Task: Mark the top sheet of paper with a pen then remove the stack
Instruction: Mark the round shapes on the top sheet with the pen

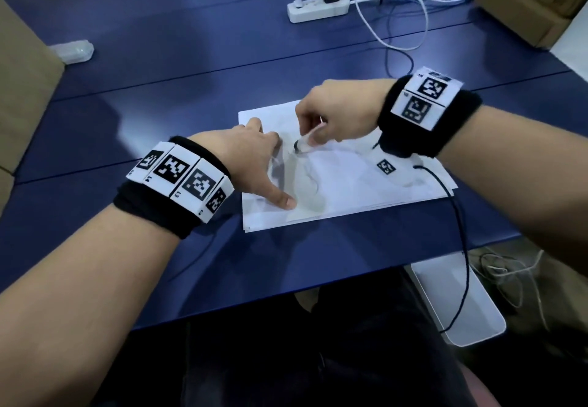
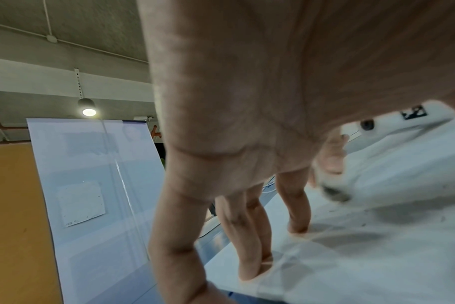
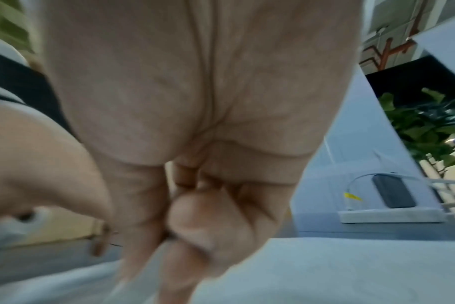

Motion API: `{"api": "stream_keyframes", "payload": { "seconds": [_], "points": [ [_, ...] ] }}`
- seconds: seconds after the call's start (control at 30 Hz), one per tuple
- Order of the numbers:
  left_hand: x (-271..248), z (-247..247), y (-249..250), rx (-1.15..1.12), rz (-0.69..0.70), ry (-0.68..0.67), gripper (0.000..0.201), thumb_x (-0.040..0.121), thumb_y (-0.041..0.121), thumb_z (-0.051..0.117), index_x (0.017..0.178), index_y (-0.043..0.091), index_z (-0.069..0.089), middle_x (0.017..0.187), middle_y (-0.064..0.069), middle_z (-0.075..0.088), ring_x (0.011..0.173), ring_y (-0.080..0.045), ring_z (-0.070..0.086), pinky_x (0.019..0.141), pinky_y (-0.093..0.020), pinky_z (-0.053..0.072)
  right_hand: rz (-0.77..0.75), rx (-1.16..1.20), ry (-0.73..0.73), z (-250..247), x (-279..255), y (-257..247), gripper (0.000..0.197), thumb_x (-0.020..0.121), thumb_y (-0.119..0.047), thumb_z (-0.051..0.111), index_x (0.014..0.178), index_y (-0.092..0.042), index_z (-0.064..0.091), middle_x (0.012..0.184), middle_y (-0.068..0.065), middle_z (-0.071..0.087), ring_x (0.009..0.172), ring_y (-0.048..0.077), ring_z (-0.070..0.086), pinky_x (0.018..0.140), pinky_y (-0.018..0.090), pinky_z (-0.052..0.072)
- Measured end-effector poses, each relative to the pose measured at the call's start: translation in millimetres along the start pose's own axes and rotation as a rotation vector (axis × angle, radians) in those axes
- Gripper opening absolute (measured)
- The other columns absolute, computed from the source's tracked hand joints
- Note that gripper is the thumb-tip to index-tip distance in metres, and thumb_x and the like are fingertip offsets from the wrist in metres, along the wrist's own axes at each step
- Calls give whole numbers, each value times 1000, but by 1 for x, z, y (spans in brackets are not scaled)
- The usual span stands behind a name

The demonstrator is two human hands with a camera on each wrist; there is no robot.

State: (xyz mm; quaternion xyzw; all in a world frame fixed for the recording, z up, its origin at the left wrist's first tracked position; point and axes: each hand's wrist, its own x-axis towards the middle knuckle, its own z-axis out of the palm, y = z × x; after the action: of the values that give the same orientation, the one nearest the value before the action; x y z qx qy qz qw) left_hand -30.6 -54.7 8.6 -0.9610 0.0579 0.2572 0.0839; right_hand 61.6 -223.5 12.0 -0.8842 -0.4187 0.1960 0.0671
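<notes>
A stack of white paper (image 1: 350, 184) lies on the blue table (image 1: 159, 104), near its front edge. My left hand (image 1: 273, 168) rests on the stack's left part with fingers spread and straight; its fingertips (image 2: 298, 228) press the top sheet (image 2: 377, 257). My right hand (image 1: 310, 134) pinches a white pen (image 1: 304, 144) whose dark tip touches the top sheet just right of my left fingers. The left wrist view shows the pen (image 2: 335, 193) blurred. In the right wrist view my right hand (image 3: 190, 216) has its fingers curled, and the pen is hidden there.
A white power strip (image 1: 318, 9) with a black adapter and white cables (image 1: 397, 9) sits at the table's back. Cardboard boxes stand at back right (image 1: 534, 2) and left (image 1: 22, 88). A clear plastic item (image 1: 74, 50) lies far left. A black cable (image 1: 458, 216) hangs off the front edge.
</notes>
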Motion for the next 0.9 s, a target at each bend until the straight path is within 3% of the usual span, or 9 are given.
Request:
{"api": "stream_keyframes", "payload": {
  "seconds": [0.07,0.13,0.2,0.3,0.37,0.57,0.73,0.8,0.9],
  "points": [
    [1,2,-1,2,0,6,112,55,87,65,143,24,37,129,-3,37,121,-25,47,96,-48,48,-71,53,-147,9,-9,-8,6,87,-25,72,90,-22,68,74,-4,69,57,15,63,58,35,57],
    [1,3,0,6,-4,7,114,53,89,64,143,24,37,130,-3,37,122,-25,46,96,-49,48,-92,70,-294,17,-17,-15,6,88,-23,73,89,-23,67,72,-4,67,53,10,57,49,23,50],
    [1,3,1,11,1,8,114,52,89,63,142,24,37,128,-3,38,120,-25,47,96,-49,48,-93,41,-239,15,-16,-15,5,88,-23,72,89,-23,67,70,-4,66,49,8,55,46,19,47],
    [1,1,0,3,-4,4,113,52,89,64,141,25,38,124,-2,38,116,-25,49,94,-49,49,-1,0,-12,4,-4,-9,9,89,-28,71,94,-21,67,71,-5,65,53,13,59,56,31,56],
    [1,1,-1,-1,-4,5,113,51,90,63,141,26,38,124,-2,38,115,-25,49,94,-49,49,28,16,62,0,-1,-6,15,88,-32,71,94,-19,67,65,-9,62,57,16,63,59,35,57],
    [2,3,0,10,2,9,115,49,90,62,140,24,39,128,-3,38,117,-25,49,96,-48,48,-83,52,-220,12,-18,-14,9,87,-28,74,86,-27,65,59,-7,62,43,10,55,47,18,45],
    [1,0,1,0,-7,-3,110,54,88,65,140,24,39,125,-2,38,116,-24,48,94,-48,48,31,10,26,0,-3,-1,17,87,-36,71,91,-20,66,72,-5,68,53,18,63,52,28,48],
    [1,1,0,0,-6,-2,110,54,88,65,140,25,39,125,-2,38,117,-24,48,94,-48,48,15,21,36,-1,-5,1,16,86,-36,72,90,-21,66,67,-11,67,61,22,67,54,33,53],
    [2,2,0,6,-2,7,114,52,88,64,142,24,38,129,-3,39,119,-26,49,95,-49,48,-79,100,-221,12,-20,-9,7,87,-24,75,89,-23,68,64,-16,65,55,13,61,52,28,54]
  ]
}}
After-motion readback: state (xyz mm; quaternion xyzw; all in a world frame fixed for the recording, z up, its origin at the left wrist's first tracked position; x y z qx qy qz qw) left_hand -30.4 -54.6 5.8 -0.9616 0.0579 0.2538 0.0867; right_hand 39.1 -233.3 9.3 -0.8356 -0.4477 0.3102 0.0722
